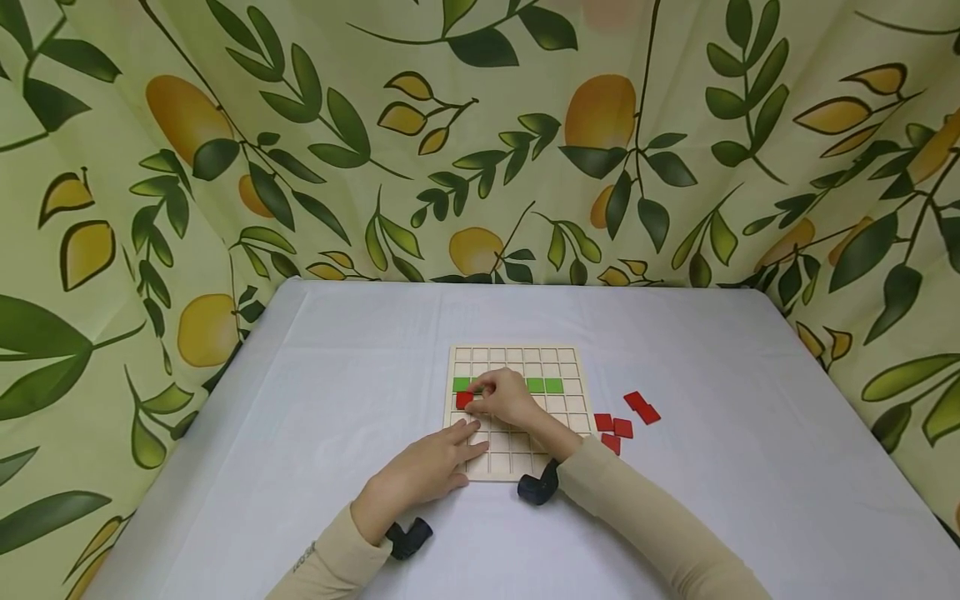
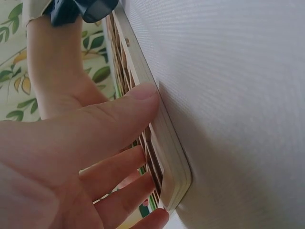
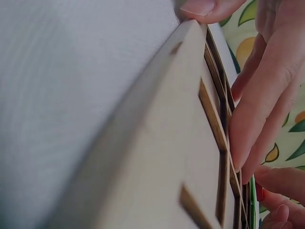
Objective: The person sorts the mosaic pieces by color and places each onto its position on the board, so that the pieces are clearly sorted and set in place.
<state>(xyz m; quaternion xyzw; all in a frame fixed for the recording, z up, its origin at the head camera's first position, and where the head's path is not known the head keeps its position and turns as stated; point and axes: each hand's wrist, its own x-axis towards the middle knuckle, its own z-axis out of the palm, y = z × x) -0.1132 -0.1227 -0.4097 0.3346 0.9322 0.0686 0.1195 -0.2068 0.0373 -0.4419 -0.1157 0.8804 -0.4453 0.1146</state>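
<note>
A pale wooden board (image 1: pixel 517 356) with a grid of square cells lies on the table. Green tiles (image 1: pixel 553 386) sit in one row of it, part of that row hidden behind my right hand (image 1: pixel 508 398). At the row's left end, just nearer to me, the right thumb and index finger pinch a red tile (image 1: pixel 464 401) at its right side, close over the grid. My left hand (image 1: pixel 427 462) rests over the board's near left corner with its fingers spread. In the left wrist view its thumb (image 2: pixel 143 93) presses the board's side edge.
Several loose red tiles (image 1: pixel 622 428) lie on the white tablecloth (image 1: pixel 337 367) to the right of the board. A dark wrist-worn device (image 1: pixel 538 485) sits at each cuff. Behind the table hangs a leaf-and-fruit patterned curtain (image 1: pixel 480 192).
</note>
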